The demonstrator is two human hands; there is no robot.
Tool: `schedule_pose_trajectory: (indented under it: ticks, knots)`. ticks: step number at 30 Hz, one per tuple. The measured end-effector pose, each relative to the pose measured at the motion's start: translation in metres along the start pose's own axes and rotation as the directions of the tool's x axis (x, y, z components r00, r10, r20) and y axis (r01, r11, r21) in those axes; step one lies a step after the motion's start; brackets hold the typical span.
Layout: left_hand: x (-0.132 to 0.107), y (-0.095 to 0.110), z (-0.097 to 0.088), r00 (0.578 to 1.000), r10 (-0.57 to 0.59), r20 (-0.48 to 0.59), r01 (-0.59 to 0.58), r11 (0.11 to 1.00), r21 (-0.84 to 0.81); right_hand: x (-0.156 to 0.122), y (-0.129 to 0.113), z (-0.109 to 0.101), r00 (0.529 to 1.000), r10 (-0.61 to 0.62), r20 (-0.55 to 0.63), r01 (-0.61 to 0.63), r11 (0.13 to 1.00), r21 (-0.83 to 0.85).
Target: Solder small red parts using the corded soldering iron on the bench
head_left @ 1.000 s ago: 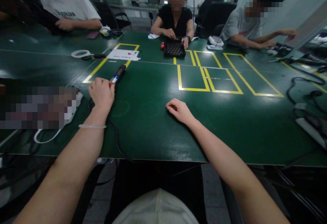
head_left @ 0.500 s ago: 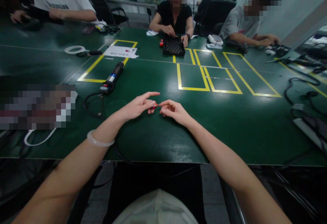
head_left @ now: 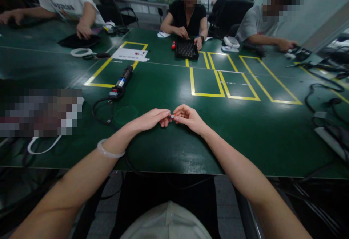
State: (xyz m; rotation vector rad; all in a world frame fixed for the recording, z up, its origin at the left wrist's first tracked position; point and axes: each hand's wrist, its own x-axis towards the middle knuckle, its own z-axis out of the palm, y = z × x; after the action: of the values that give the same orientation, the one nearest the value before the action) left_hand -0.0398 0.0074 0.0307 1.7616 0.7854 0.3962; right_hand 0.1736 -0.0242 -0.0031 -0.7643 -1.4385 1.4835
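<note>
A small red, orange and whitish piece is pinched between my two hands above the green table; its kind is too small to make out. My left hand is closed at the fingertips on its left side, with a pale bracelet on the wrist. From the right, my right hand grips the piece between thumb and fingers. The fingers of both hands cover much of it.
A black cylindrical tool with a cable lies to the left. Yellow tape outlines mark the green table. Across it, a person handles a black tray beside a small red object. Cables run along the right.
My left index finger, stretched out before, has come down to the piece. My right fingers, near the piece before, now grip it. At far left, a person's hand has put a black item down.
</note>
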Motion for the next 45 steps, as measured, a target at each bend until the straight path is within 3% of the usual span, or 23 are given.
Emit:
schedule_pose_trajectory:
  ticks: [6, 14, 21, 31, 34, 37, 40, 42, 45]
  knots:
    - [-0.002, 0.002, 0.0, 0.999, 0.034, 0.029, -0.036, 0.996, 0.082, 0.001, 0.002, -0.001, 1.0, -0.017, -0.016, 0.015, 0.996, -0.089]
    - [-0.006, 0.005, 0.001, 0.995, 0.052, -0.083, -0.033, 0.976, 0.215, 0.0, 0.003, -0.002, 0.999, 0.021, -0.024, -0.024, 0.989, -0.148]
    - [-0.006, 0.003, 0.002, 0.981, 0.108, -0.16, -0.052, 0.945, 0.322, 0.0, 0.001, -0.003, 0.999, -0.019, -0.032, 0.012, 0.976, -0.216]
    - [-0.008, 0.002, 0.0, 0.984, 0.117, -0.132, -0.057, 0.917, 0.394, -0.001, -0.002, -0.002, 0.997, -0.067, -0.036, 0.049, 0.928, -0.369]
    - [-0.008, 0.002, -0.005, 0.985, 0.096, -0.145, -0.025, 0.904, 0.427, -0.001, -0.001, -0.004, 0.997, -0.061, -0.045, 0.038, 0.918, -0.396]
    - [-0.009, -0.001, -0.019, 0.968, 0.111, -0.226, 0.023, 0.856, 0.517, -0.001, 0.0, -0.005, 0.998, -0.042, -0.057, 0.016, 0.916, -0.402]
    - [-0.016, -0.008, -0.046, 0.892, 0.163, -0.421, 0.16, 0.757, 0.633, -0.001, 0.002, -0.006, 0.998, -0.031, -0.058, 0.006, 0.918, -0.396]
    - [-0.028, -0.013, -0.068, 0.777, 0.166, -0.607, 0.377, 0.65, 0.66, -0.001, 0.002, -0.007, 0.998, -0.032, -0.054, 0.008, 0.919, -0.394]
    - [-0.052, -0.022, -0.099, 0.57, 0.089, -0.817, 0.691, 0.486, 0.535, -0.001, 0.002, -0.007, 0.998, -0.035, -0.048, 0.013, 0.915, -0.402]
